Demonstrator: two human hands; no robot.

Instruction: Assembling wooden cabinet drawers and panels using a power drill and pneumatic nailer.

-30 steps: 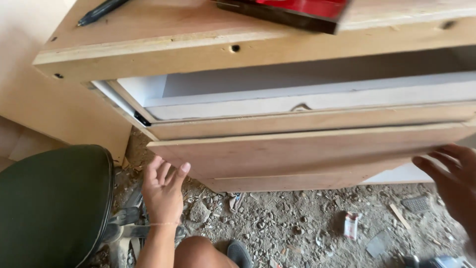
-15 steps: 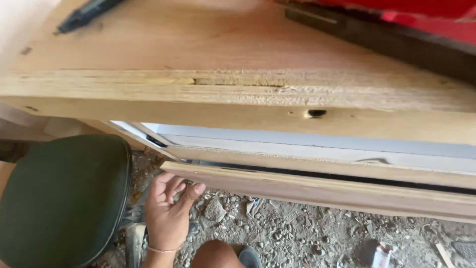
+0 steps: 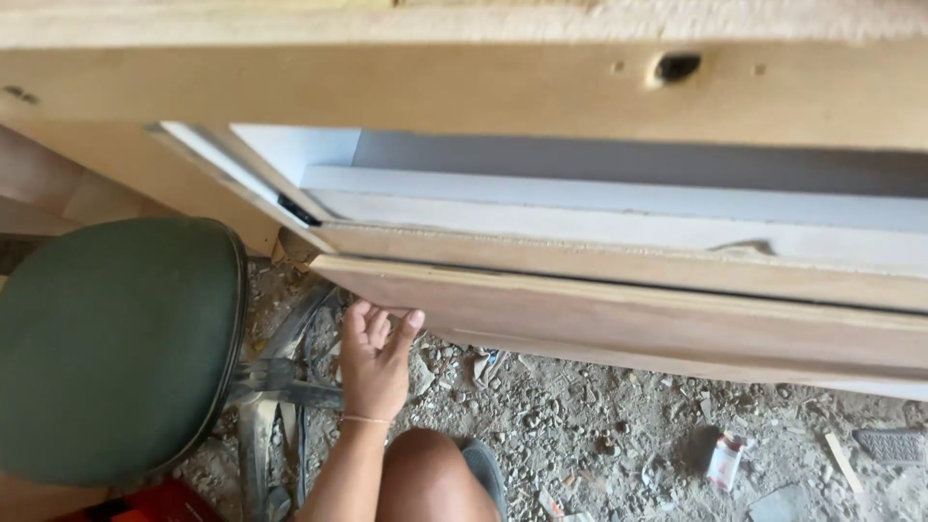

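1. Only my left hand (image 3: 375, 360) shows — my right is out of frame, so I cannot tell how it is held.
2. My fingers are spread loose, gripping nothing, fingertips touching the lower edge of the wooden drawer front (image 3: 619, 319) at its left end.
3. One drawer (image 3: 599, 208) stands pulled out — its white inside is partly hidden, nothing visible in it.
4. One green stool seat (image 3: 111, 343) sits left, cut off by the frame.

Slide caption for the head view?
Left hand reaches under the lower wooden drawer front, beside a green stool.
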